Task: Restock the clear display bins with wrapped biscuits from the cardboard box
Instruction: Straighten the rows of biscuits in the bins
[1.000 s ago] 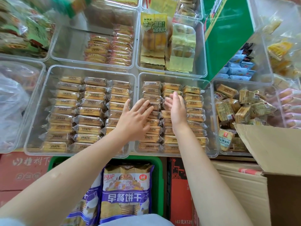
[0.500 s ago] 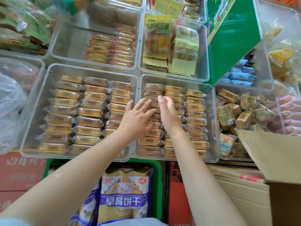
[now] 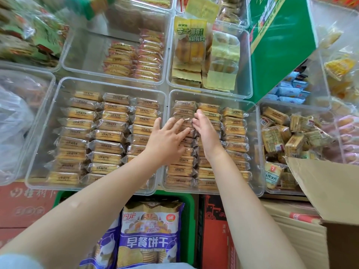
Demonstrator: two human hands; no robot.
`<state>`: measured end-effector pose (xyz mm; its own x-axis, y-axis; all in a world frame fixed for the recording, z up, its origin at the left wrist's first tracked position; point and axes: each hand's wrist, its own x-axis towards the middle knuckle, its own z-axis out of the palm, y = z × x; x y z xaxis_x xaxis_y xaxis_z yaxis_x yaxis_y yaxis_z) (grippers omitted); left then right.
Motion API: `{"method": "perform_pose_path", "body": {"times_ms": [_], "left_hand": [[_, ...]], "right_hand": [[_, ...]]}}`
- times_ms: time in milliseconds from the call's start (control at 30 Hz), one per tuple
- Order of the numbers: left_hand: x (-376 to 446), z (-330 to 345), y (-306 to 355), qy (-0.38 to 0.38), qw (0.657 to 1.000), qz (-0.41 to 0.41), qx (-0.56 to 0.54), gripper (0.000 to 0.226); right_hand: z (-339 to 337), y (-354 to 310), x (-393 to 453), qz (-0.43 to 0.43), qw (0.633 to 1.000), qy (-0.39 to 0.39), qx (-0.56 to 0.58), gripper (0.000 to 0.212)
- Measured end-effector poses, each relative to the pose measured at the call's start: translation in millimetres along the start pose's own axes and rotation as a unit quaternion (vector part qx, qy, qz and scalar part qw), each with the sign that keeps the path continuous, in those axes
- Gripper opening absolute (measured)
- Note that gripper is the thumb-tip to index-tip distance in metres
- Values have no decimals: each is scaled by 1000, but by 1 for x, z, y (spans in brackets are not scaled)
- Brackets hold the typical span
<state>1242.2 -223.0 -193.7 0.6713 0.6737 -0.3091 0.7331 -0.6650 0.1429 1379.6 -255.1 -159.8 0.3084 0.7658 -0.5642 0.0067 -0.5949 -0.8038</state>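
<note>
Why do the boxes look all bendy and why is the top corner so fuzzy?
In the head view, the wide lens bows straight edges, so the clear bin rims curve near the sides; the green packets at top left are smeared by blur; daylight puts soft white glare on the bin walls and wrappers; the left hand, right hand and wrapped biscuits in the middle look sharp.

Below the shelf edge a green plastic crate [image 3: 189,220] holds purple bags of breakfast biscuits [image 3: 149,235], standing upright. Red printed cartons sit on either side of it, one at the left [image 3: 23,206] and one just right of the crate [image 3: 213,230]. Up at the right a large green carton [image 3: 277,47] leans tilted. At the far left lies a crumpled clear plastic bag [image 3: 13,129].
</note>
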Motion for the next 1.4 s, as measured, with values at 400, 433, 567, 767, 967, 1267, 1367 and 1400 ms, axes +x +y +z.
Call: {"method": "perform_pose_path", "body": {"times_ms": [400, 433, 567, 767, 967, 1267, 1367, 1400], "left_hand": [[16, 2, -11, 78, 996, -16, -30, 83], [17, 3, -10, 76, 997, -16, -29, 83], [17, 3, -9, 75, 996, -22, -52, 79], [17, 6, -9, 86, 994, -26, -65, 71], [19, 4, -10, 86, 994, -22, -68, 70], [41, -7, -18, 75, 996, -24, -34, 69], [41, -4, -18, 88, 995, -24, -39, 66], [41, -3, -18, 91, 995, -23, -45, 65]], "right_hand": [[1, -24, 14, -27, 995, 11, -97, 66], [2, -26, 15, -25, 993, 0, -111, 65], [3, -22, 17, -2, 996, -25, -83, 69], [8, -19, 18, 18, 998, 18, -53, 67], [2, -25, 22, 17, 999, 21, -32, 90], [-3, -34, 34, -17, 997, 54, -56, 65], [-1, -39, 37, -30, 994, 41, -95, 62], [-1, -41, 39, -38, 993, 39, -103, 62]]}}
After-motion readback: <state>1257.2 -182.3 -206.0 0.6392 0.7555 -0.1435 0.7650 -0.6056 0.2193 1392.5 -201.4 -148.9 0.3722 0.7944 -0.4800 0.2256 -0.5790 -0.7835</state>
